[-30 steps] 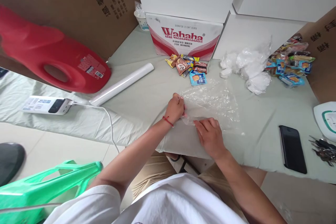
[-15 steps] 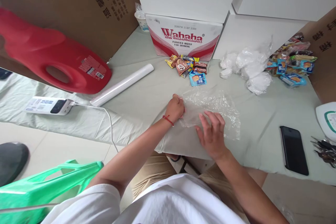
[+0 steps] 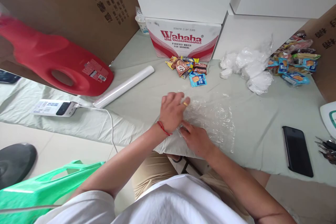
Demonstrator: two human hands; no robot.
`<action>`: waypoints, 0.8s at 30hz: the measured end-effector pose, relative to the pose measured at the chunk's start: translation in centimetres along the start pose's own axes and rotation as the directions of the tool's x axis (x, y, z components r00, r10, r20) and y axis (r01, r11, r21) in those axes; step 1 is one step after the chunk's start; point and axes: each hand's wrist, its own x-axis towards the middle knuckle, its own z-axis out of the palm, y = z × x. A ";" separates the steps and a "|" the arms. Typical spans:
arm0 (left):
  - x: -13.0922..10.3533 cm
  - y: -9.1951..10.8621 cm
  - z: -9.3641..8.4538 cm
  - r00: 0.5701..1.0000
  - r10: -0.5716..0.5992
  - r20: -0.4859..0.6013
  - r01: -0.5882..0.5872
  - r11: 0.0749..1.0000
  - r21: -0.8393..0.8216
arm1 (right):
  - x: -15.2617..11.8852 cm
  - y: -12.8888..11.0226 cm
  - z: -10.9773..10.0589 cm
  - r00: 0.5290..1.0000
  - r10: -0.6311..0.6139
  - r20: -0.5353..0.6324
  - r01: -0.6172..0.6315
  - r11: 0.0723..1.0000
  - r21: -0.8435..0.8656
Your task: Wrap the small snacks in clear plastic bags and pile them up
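Observation:
A thin sheet of clear plastic film [image 3: 215,122] lies crinkled on the cloth-covered table in front of me. My left hand [image 3: 172,111], with a red cord at the wrist and a ring, is over the film's left edge. Its fingers are spread and slightly blurred, holding nothing I can see. Just below and to the right, my right hand [image 3: 197,139] has its fingertips closed on the film's near left edge. Beyond the film sits a small pile of wrapped snacks [image 3: 187,68], with a blue packet [image 3: 198,79] at its front.
A white roll [image 3: 124,86], a red jug [image 3: 60,63] and a power bank [image 3: 54,107] are on the left. Behind stands a Wahaha carton [image 3: 185,38]. Crumpled clear plastic bundles [image 3: 252,64], more snacks [image 3: 295,64], a phone [image 3: 298,151] and keys [image 3: 327,148] are on the right.
My left hand has opened from its grip on the film's left edge. My right hand has moved left from above the film and closed at that edge. The film has shifted slightly.

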 end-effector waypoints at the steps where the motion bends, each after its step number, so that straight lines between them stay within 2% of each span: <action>1: 0.2 0.1 -0.2 0.991 0.092 0.102 -0.095 0.995 0.023 | 0.1 0.1 -0.2 0.999 0.001 0.035 -0.002 1.000 0.025; 2: 0.6 0.1 -0.3 0.971 0.138 0.197 -0.148 0.988 0.040 | 0.1 0.1 -0.4 0.998 0.002 0.062 -0.005 0.999 0.052; 3: 1.0 0.0 -0.3 0.953 0.130 0.274 -0.152 0.987 0.061 | 0.1 0.2 -0.6 0.997 0.001 0.081 -0.008 0.997 0.078; 5: 2.0 -0.5 -0.2 0.929 0.010 0.369 -0.053 0.993 0.106 | 0.0 0.3 -0.9 0.995 -0.002 0.098 -0.010 0.993 0.122; 7: 3.0 -1.2 -0.1 0.902 -0.107 0.418 0.063 0.991 0.117 | -0.2 0.3 -1.1 0.994 -0.011 0.105 -0.004 0.990 0.144; 9: 4.0 -1.6 -0.2 0.879 -0.164 0.447 0.125 0.985 0.116 | -0.4 0.2 -1.2 0.993 -0.023 0.114 0.007 0.990 0.139; 12: 5.7 -1.3 -0.5 0.850 -0.231 0.474 0.173 0.971 0.164 | -0.2 -0.2 -1.5 0.993 -0.021 0.117 0.011 0.996 0.091; 15: 7.4 -0.3 -0.4 0.824 -0.266 0.500 0.168 0.958 0.232 | 0.3 -1.0 -1.6 0.994 -0.018 0.112 0.015 1.000 0.027; 18: 8.2 0.6 0.2 0.833 -0.232 0.503 0.113 0.960 0.256 | 0.2 -2.6 -1.6 0.993 -0.017 0.114 0.020 0.999 -0.028; 20: 7.6 0.9 1.0 0.864 -0.200 0.463 0.085 0.963 0.257 | -0.2 -3.9 -1.7 0.992 -0.053 0.113 0.052 0.999 0.007; 22: 6.2 0.9 2.0 0.919 -0.168 0.356 0.075 0.963 0.260 | -0.9 -4.8 -2.3 0.986 -0.146 0.082 0.132 0.979 0.152; 24: 4.3 0.8 3.1 0.966 -0.148 0.212 0.095 0.966 0.242 | -1.2 -4.6 -3.3 0.985 -0.171 -0.018 0.168 0.930 0.326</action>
